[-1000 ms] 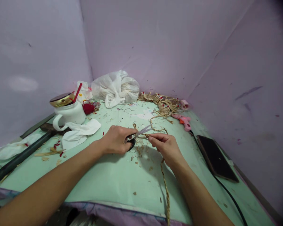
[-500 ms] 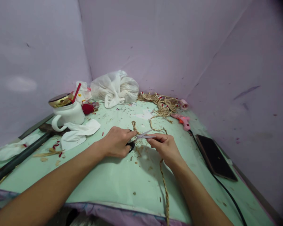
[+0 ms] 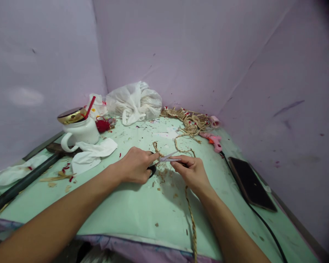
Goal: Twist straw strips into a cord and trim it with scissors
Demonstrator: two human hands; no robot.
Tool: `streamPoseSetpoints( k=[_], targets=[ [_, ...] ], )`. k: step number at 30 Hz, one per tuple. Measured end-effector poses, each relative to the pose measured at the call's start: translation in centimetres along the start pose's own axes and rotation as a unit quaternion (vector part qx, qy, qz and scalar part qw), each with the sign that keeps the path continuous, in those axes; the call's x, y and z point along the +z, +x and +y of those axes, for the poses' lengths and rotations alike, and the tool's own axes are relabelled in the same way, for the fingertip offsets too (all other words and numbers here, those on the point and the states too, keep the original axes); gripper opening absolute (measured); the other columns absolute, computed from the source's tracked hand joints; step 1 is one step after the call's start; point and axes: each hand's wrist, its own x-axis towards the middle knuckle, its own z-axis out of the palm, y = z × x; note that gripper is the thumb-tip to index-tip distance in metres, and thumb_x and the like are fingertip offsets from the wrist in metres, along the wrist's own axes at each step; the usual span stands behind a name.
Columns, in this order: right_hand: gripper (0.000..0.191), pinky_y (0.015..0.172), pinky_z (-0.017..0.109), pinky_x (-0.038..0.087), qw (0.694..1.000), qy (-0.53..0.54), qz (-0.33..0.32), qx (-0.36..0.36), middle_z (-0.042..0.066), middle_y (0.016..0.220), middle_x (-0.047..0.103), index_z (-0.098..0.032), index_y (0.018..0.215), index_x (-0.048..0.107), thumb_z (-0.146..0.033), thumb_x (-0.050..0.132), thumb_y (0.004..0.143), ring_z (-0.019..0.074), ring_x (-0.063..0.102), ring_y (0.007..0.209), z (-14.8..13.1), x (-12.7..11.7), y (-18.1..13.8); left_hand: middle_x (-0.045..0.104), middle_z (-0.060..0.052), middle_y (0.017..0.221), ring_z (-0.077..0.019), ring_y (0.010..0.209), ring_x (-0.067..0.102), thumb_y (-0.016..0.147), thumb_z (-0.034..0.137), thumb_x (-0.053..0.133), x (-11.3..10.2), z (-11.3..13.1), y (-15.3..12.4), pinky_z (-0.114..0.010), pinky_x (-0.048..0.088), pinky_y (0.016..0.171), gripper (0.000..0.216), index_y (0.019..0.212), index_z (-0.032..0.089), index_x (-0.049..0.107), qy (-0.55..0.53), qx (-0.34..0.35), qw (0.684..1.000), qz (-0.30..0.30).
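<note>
My left hand (image 3: pixel 137 165) is closed around the black handles of a pair of scissors (image 3: pixel 168 158). Their silver blades are slightly apart and point right, toward my right fingers. My right hand (image 3: pixel 193 173) is closed in a pinch at the blade tips, on a braided straw cord (image 3: pixel 192 223). The cord hangs from under that palm over the table's front edge, and another stretch curves away behind the hand. What exactly lies between the pinching fingertips is partly hidden. A short looped cord end (image 3: pixel 155 146) lies just beyond my left fingers.
On the right are a pink glue gun (image 3: pixel 215 141) and a phone (image 3: pixel 252 184). Woven straw pieces (image 3: pixel 190 126) lie at the back beside a plastic bag (image 3: pixel 137 102). A white mug (image 3: pixel 82 132), white cloth (image 3: pixel 94 155) and a hammer (image 3: pixel 35 174) occupy the left. Scraps litter the green tabletop (image 3: pixel 120 215).
Both hands, the scissors and the cord keep nearly the same position. The whole view has shifted very slightly.
</note>
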Motion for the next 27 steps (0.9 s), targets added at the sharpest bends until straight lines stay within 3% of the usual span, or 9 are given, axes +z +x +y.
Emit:
streamPoseSetpoints(
  k=[10, 14, 16, 17, 21, 24, 27],
  targets=[
    [0.016, 0.043, 0.022, 0.028, 1.0, 0.0, 0.004, 0.002, -0.002, 0.047, 0.047, -0.015, 0.063, 0.068, -0.027, 0.058, 0.064, 0.0081, 0.035, 0.045, -0.3, -0.1, -0.1, 0.064, -0.002, 0.076, -0.0181, 0.067, 0.058, 0.066, 0.016, 0.043, 0.5, 0.0, 0.0, -0.026, 0.037, 0.056, 0.042, 0.106, 0.024, 0.051, -0.026, -0.015, 1.0, -0.003],
    [0.019, 0.042, 0.022, 0.028, 0.999, 0.021, 0.02, 0.035, -0.003, 0.046, 0.047, -0.014, 0.067, 0.068, -0.031, 0.062, 0.061, 0.0071, 0.034, 0.042, -0.2, -0.2, 0.1, 0.062, 0.002, 0.069, -0.0139, 0.064, 0.056, 0.066, 0.015, 0.044, 0.4, -0.2, 0.3, -0.023, 0.037, 0.057, 0.031, 0.093, 0.024, 0.058, -0.177, -0.042, 0.982, 0.048],
    [0.022, 0.043, 0.023, 0.03, 0.998, 0.031, 0.03, 0.052, -0.003, 0.046, 0.049, -0.013, 0.068, 0.069, -0.032, 0.064, 0.059, 0.0074, 0.036, 0.042, -0.3, -0.1, 0.1, 0.059, 0.002, 0.064, -0.0121, 0.059, 0.054, 0.067, 0.018, 0.047, 0.3, -0.2, 0.7, -0.022, 0.037, 0.053, 0.024, 0.089, 0.021, 0.059, -0.317, -0.113, 0.937, 0.088],
    [0.022, 0.044, 0.023, 0.031, 0.997, 0.034, 0.034, 0.057, -0.003, 0.046, 0.05, -0.013, 0.067, 0.068, -0.032, 0.065, 0.057, 0.0076, 0.037, 0.042, -0.3, -0.1, 0.1, 0.058, 0.002, 0.062, -0.0116, 0.056, 0.054, 0.067, 0.02, 0.051, 0.3, -0.2, 1.0, -0.022, 0.038, 0.051, 0.024, 0.089, 0.019, 0.058, -0.393, -0.164, 0.899, 0.104],
    [0.021, 0.046, 0.024, 0.035, 0.997, 0.038, 0.035, 0.055, -0.001, 0.047, 0.053, -0.013, 0.065, 0.068, -0.032, 0.066, 0.057, 0.0086, 0.041, 0.044, -0.5, 0.2, -0.1, 0.058, 0.0, 0.061, -0.0098, 0.048, 0.054, 0.063, 0.027, 0.061, 0.5, -0.3, 1.9, -0.018, 0.032, 0.04, 0.031, 0.091, 0.014, 0.053, -0.618, -0.345, 0.698, 0.11],
    [0.021, 0.047, 0.024, 0.038, 0.998, 0.035, 0.023, 0.041, 0.0, 0.05, 0.057, -0.013, 0.067, 0.069, -0.032, 0.066, 0.058, 0.0098, 0.045, 0.046, -0.4, 0.4, -0.4, 0.058, -0.001, 0.064, -0.0069, 0.047, 0.054, 0.065, 0.026, 0.061, 0.8, -0.2, 2.3, -0.014, 0.03, 0.037, 0.026, 0.086, 0.014, 0.052, -0.711, -0.363, 0.597, 0.081],
    [0.02, 0.048, 0.024, 0.039, 0.999, 0.036, -0.003, 0.028, 0.002, 0.054, 0.06, -0.014, 0.068, 0.069, -0.031, 0.066, 0.059, 0.011, 0.049, 0.049, -0.4, 0.8, -0.7, 0.056, 0.002, 0.062, -0.006, 0.047, 0.054, 0.063, 0.014, 0.06, 1.1, -0.1, 2.6, -0.013, 0.031, 0.036, 0.027, 0.088, 0.015, 0.049, -0.758, -0.357, 0.538, 0.089]
  ],
)
